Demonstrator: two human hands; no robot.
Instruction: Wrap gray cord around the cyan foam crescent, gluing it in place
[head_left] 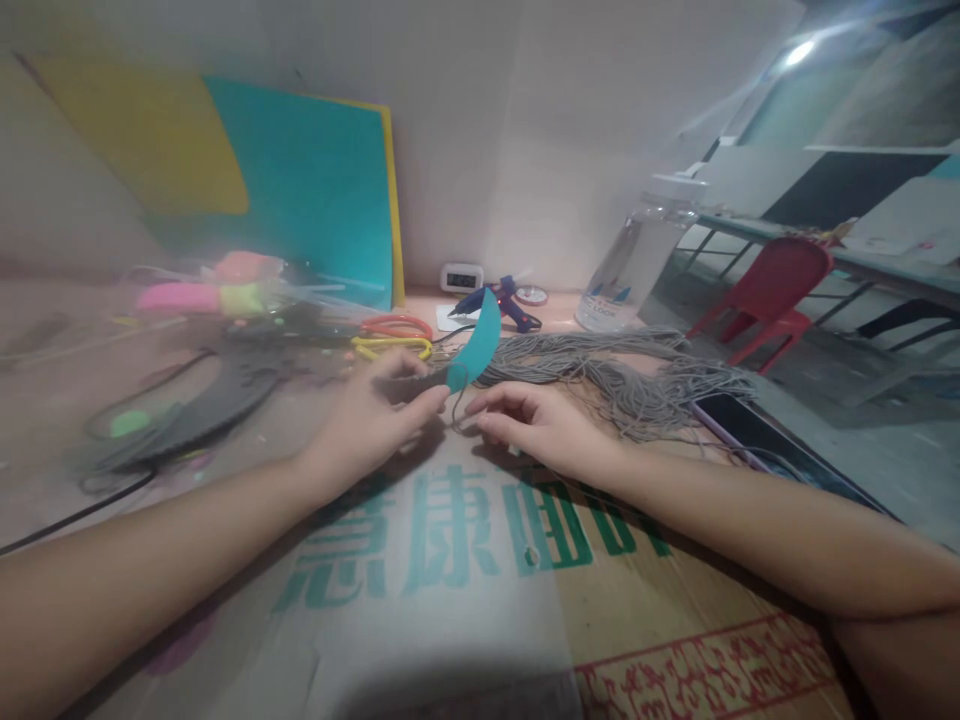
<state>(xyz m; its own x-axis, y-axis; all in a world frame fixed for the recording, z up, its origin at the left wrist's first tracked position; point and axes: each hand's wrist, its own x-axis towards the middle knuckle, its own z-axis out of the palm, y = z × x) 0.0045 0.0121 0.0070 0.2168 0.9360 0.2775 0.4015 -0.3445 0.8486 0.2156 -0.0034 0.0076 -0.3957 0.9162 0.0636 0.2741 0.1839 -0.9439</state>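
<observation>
My left hand (386, 405) pinches the lower end of a curved, leaf-shaped teal piece (480, 340) between thumb and fingers. The piece stands up with its tip pointing upward. From its base a thin grey cord (454, 412) loops down toward my right hand (536, 425). Thumb and fingertips of that hand are closed together at the cord's end. Just beyond both hands lies a large bundle of grey cord (622, 380). Scissors with red and yellow handles (394, 335) rest behind my left hand.
A dark blue glue gun (510, 305), a small white digital clock (461, 277) and a clear bottle (637, 255) stand along the wall. Teal and yellow sheets (315, 190) lean at left. A phone (780, 450) lies at right. Printed cardboard (480, 620) covers the table.
</observation>
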